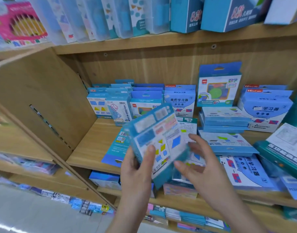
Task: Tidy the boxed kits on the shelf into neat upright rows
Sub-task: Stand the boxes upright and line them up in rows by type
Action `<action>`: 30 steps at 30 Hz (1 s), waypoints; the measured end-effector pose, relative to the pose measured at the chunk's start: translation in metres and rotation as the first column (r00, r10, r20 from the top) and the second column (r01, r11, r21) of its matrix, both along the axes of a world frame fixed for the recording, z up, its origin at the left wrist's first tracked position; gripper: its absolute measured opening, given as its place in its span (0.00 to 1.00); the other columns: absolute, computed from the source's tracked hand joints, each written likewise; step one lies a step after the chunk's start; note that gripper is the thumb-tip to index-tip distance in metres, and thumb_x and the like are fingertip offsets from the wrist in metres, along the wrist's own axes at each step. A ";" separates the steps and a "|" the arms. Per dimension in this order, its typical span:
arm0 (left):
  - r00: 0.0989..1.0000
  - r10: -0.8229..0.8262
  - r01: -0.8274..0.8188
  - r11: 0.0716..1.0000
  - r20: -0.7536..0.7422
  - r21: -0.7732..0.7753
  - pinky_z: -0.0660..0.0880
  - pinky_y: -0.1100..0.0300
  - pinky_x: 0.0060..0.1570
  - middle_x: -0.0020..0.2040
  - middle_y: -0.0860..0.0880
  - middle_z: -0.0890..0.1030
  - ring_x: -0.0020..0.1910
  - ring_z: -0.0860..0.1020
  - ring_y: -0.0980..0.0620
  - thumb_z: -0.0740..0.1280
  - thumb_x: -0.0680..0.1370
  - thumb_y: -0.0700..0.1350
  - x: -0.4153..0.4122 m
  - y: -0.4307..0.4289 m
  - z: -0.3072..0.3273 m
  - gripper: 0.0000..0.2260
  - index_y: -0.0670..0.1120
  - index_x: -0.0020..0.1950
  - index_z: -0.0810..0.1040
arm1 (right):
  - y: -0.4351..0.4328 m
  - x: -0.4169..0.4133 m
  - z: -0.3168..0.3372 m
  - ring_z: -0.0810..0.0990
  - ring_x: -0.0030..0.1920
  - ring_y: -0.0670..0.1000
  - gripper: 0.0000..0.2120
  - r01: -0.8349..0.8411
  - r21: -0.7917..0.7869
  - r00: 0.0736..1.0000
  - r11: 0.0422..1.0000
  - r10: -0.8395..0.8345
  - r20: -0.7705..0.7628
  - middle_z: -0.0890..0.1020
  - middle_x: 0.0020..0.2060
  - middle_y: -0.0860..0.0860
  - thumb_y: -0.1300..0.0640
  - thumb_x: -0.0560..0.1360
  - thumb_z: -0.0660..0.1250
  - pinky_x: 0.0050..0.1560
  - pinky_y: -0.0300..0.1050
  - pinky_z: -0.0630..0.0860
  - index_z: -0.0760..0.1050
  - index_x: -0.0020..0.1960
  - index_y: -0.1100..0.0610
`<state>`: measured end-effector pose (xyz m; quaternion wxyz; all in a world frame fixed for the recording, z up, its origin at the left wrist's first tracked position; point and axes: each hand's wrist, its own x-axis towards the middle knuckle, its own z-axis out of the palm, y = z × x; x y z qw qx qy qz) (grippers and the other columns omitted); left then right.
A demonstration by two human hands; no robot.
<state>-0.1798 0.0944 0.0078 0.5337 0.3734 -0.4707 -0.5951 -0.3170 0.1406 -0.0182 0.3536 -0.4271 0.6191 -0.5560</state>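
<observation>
My left hand grips a blue boxed kit by its lower left corner, thumb across its printed face, and holds it tilted in front of the wooden shelf. My right hand hovers just right of the box with fingers spread and relaxed, its thumb near the box's lower right edge. At the back of the shelf several blue kits stand upright in rows. Other kits lie flat: one on the shelf behind the held box, a stack at the right, and more along the front edge.
A wooden side panel bounds the shelf on the left. The shelf above carries clear plastic cases and blue boxes. A tall kit stands at the back right. Lower shelves hold more packs. A teal box lies at the right.
</observation>
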 end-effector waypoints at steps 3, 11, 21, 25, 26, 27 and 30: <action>0.885 0.267 0.074 0.728 0.381 -0.682 0.73 0.57 0.58 0.60 0.51 0.80 0.60 0.76 0.50 0.71 0.71 0.37 0.014 -0.011 0.002 0.19 0.50 0.60 0.78 | 0.001 -0.006 0.014 0.76 0.61 0.41 0.35 -0.090 -0.070 0.983 0.993 0.100 0.155 0.79 0.60 0.41 0.28 0.59 0.69 0.53 0.45 0.78 0.72 0.63 0.39; 0.656 0.559 0.287 0.437 0.507 -0.853 0.59 0.53 0.69 0.75 0.44 0.60 0.73 0.57 0.41 0.70 0.71 0.35 0.023 -0.030 -0.002 0.24 0.60 0.59 0.76 | -0.005 -0.022 0.021 0.84 0.41 0.52 0.38 -0.048 -0.126 0.732 0.991 0.121 0.670 0.84 0.46 0.59 0.44 0.43 0.84 0.34 0.45 0.80 0.82 0.51 0.56; 0.976 -0.146 0.137 0.988 0.160 0.068 0.81 0.54 0.41 0.48 0.46 0.85 0.47 0.84 0.47 0.67 0.71 0.47 0.021 -0.011 0.022 0.18 0.52 0.61 0.73 | -0.010 -0.013 0.019 0.85 0.44 0.54 0.35 -0.016 -0.193 0.800 0.981 0.128 0.586 0.84 0.49 0.58 0.43 0.44 0.84 0.37 0.43 0.81 0.82 0.49 0.48; 0.969 -0.114 0.108 0.993 0.217 0.037 0.81 0.51 0.46 0.50 0.48 0.84 0.50 0.83 0.47 0.68 0.70 0.46 0.032 -0.014 0.013 0.19 0.50 0.61 0.74 | -0.016 -0.007 0.019 0.84 0.47 0.53 0.32 -0.104 -0.191 0.888 0.976 0.177 0.424 0.85 0.48 0.55 0.38 0.48 0.81 0.42 0.40 0.80 0.80 0.50 0.47; 0.966 -0.097 0.094 0.995 0.238 0.025 0.81 0.52 0.46 0.51 0.49 0.84 0.51 0.83 0.48 0.67 0.71 0.45 0.038 -0.017 0.010 0.19 0.50 0.61 0.74 | -0.018 -0.007 0.020 0.84 0.48 0.53 0.31 -0.127 -0.185 0.913 0.975 0.188 0.362 0.85 0.48 0.55 0.38 0.50 0.81 0.43 0.40 0.80 0.80 0.50 0.48; 0.961 -0.078 0.080 0.997 0.264 0.002 0.81 0.55 0.46 0.51 0.51 0.84 0.51 0.82 0.50 0.66 0.72 0.43 0.045 -0.021 0.007 0.16 0.50 0.61 0.75 | -0.022 -0.007 0.022 0.84 0.49 0.52 0.29 -0.137 -0.169 0.933 0.976 0.185 0.310 0.85 0.47 0.54 0.39 0.53 0.80 0.44 0.39 0.80 0.80 0.50 0.48; 0.929 -0.068 0.107 0.990 0.364 -0.087 0.79 0.59 0.49 0.53 0.55 0.83 0.54 0.81 0.54 0.63 0.78 0.34 0.066 -0.032 0.002 0.17 0.52 0.62 0.73 | -0.039 -0.003 0.035 0.82 0.51 0.48 0.25 -0.174 -0.099 0.972 0.980 0.187 0.143 0.84 0.48 0.48 0.49 0.60 0.76 0.48 0.39 0.79 0.76 0.57 0.45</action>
